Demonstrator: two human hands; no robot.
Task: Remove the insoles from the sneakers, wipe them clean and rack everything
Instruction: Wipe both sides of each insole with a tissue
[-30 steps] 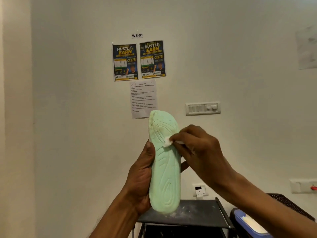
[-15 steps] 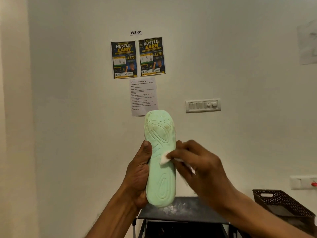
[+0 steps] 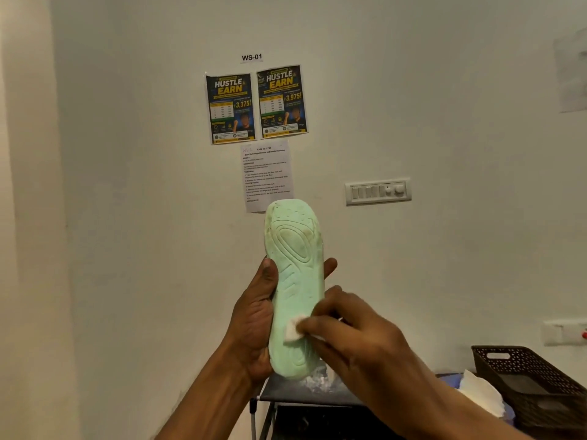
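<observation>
left hand [image 3: 254, 315] still gripping the mint insole [image 3: 295, 290] upright, right hand [image 3: 352, 338] fingers pinching the white wipe [image 3: 293, 331], now slid down near the heel, so wiping's nearly done

Two bare forearms are seen, with no sleeve shown back from the fingers. No ring is worn on the left hand [image 3: 254, 315]. Nothing is worn on the right hand [image 3: 355, 338].

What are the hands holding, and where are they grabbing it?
Left hand grips the green insole around its lower half. Right hand pinches a white wipe at its edge.
</observation>
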